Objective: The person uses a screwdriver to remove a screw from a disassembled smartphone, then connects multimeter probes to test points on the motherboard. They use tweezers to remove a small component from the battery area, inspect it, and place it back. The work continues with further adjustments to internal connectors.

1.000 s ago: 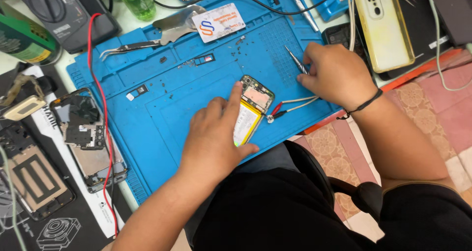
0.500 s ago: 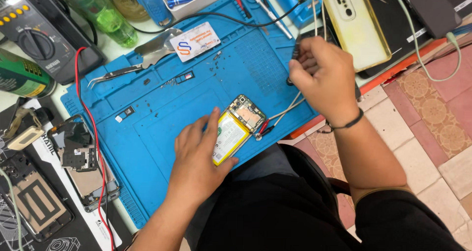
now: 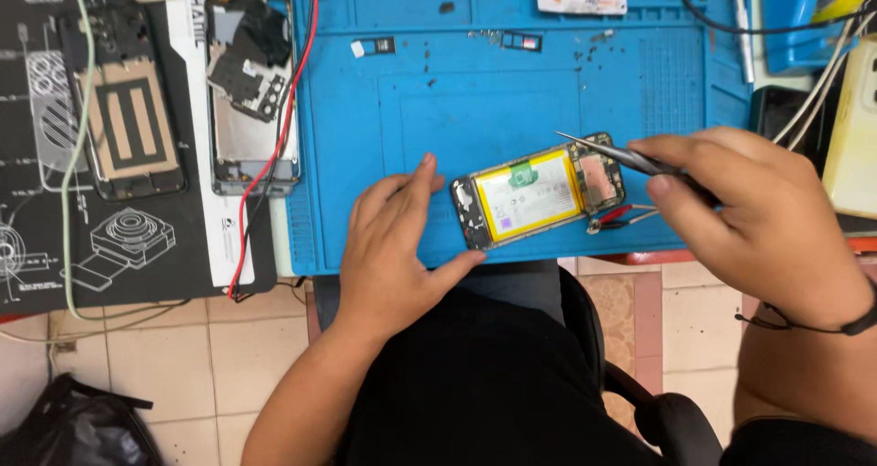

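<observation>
Blue repair mat (image 3: 384, 146) covers the table; left hand (image 3: 402, 247) fingers, spread apart, steady the opened phone (image 3: 539, 196) while right hand (image 3: 767, 219) fingers, clamped on tweezers (image 3: 612, 155), probe its upper end.

Opened phone (image 3: 539, 196) lying flat near the front edge of a blue work mat (image 3: 438, 119), yellow battery (image 3: 530, 195) exposed, with a small green tab on it. Left hand (image 3: 402, 247) resting palm-down on the mat, thumb and fingers touching the phone's left end. Right hand (image 3: 749, 219) pinching metal tweezers (image 3: 607, 153), tips over the phone's upper right corner. Red and black clip leads (image 3: 614, 217) just beside the phone's right end. Left of the mat, on a black printed sheet (image 3: 46, 247), two more dismantled phones (image 3: 251, 91) crossed by a red wire (image 3: 283, 137). Tiled floor (image 3: 183, 356) below the bench edge.
</observation>
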`<state>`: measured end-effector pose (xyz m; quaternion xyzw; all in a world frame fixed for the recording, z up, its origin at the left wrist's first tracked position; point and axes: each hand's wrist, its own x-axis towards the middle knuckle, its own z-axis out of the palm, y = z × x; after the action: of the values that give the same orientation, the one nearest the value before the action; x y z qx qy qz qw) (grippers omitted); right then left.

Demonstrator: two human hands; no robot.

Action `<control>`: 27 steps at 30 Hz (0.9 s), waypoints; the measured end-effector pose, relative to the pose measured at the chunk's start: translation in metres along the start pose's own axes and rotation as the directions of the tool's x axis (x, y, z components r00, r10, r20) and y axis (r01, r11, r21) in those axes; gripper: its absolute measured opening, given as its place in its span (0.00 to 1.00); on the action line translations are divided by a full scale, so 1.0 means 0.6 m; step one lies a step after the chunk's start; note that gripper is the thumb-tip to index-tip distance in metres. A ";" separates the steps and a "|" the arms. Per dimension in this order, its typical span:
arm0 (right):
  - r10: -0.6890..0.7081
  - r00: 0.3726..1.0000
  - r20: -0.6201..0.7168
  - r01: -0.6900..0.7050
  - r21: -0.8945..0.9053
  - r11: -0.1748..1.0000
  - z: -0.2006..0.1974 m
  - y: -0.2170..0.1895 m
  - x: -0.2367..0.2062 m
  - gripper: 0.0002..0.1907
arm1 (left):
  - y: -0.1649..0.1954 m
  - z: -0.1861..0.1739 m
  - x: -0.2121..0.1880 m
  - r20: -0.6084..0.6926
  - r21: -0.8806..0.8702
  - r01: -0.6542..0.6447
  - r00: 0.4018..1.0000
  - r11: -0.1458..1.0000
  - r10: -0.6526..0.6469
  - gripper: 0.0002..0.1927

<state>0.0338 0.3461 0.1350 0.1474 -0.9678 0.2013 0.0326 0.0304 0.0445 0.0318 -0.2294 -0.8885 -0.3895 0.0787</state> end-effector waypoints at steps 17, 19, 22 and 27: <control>-0.455 0.879 0.142 0.470 -0.106 0.876 0.021 -0.106 0.093 0.05 | 0.005 -0.014 0.013 0.000 0.082 -0.040 0.999 0.996 0.040 0.24; -0.460 0.878 0.133 0.474 -0.107 0.874 0.026 -0.107 0.095 0.05 | 0.006 -0.014 0.013 0.006 0.083 -0.040 0.999 0.996 0.039 0.22; -0.458 0.878 0.140 0.473 -0.104 0.875 0.031 -0.112 0.098 0.06 | 0.005 -0.017 0.013 0.003 0.084 -0.047 0.999 0.995 0.047 0.21; -0.444 0.879 0.172 0.464 -0.103 0.880 0.030 -0.121 0.106 0.08 | 0.005 -0.021 0.015 0.007 0.073 -0.047 0.999 0.996 0.047 0.21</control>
<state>-0.0051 0.2581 0.1538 0.3820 -0.9176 0.1079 0.0196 0.0233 0.0402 0.0456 -0.2482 -0.8968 -0.3539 0.0939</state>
